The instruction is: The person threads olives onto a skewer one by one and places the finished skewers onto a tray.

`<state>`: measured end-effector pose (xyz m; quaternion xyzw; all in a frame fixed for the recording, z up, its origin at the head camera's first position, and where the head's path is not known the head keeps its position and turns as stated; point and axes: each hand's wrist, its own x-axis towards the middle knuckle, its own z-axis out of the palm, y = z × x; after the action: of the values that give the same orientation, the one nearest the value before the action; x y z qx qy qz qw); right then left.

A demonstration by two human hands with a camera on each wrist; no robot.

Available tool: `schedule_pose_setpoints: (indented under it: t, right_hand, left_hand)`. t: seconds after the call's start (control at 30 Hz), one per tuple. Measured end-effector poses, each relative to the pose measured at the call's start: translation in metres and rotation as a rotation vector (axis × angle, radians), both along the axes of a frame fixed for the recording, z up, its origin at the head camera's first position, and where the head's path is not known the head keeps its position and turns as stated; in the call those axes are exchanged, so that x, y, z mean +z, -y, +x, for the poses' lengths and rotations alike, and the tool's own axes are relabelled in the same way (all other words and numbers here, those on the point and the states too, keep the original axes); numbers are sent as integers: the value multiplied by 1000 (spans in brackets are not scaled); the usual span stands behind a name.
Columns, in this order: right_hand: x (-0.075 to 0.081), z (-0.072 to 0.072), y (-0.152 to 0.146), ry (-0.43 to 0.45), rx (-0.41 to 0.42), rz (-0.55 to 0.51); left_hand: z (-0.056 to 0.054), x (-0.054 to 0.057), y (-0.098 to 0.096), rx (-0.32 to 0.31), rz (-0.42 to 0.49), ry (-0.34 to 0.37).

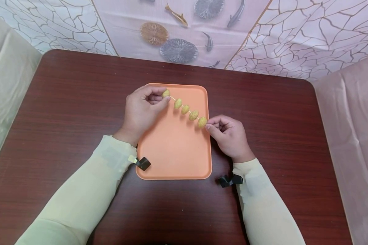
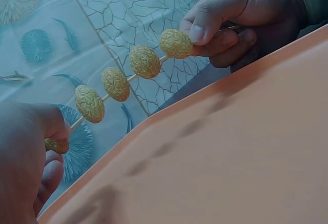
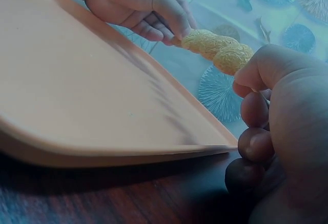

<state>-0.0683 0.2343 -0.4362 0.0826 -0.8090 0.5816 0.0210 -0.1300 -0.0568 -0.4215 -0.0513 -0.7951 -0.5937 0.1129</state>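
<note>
A thin wooden skewer (image 1: 173,98) carries several yellow, wrinkled, oval balls (image 1: 194,115), spaced apart along it. It is held up slantwise above an orange tray (image 1: 174,153), and its shadow falls on the tray in the left wrist view. At the far-left end my left hand (image 1: 142,107) pinches the end ball (image 1: 166,93) between thumb and forefinger. My right hand (image 1: 231,136) pinches the stick at the near-right end, right beside the last ball (image 1: 202,122); a bit of stick shows past its fingers in the left wrist view.
The tray has a low raised rim (image 1: 209,146) and lies on a dark red-brown wooden table (image 1: 270,112). A patterned cloth (image 1: 178,34) hangs behind the table, with pale cloths at both sides. Black cameras (image 1: 143,163) are strapped at the wrists.
</note>
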Motion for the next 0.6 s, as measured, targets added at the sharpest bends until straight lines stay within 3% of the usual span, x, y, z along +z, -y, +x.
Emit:
schedule_pose_setpoints:
  t: [0.23, 0.6]
  right_hand:
    - [0, 0, 0, -1, 5, -2]
    - [0, 0, 1, -4, 3, 3]
  left_hand:
    - [1, 0, -3, -9, 20, 18]
    - [3, -1, -7, -33, 36, -15]
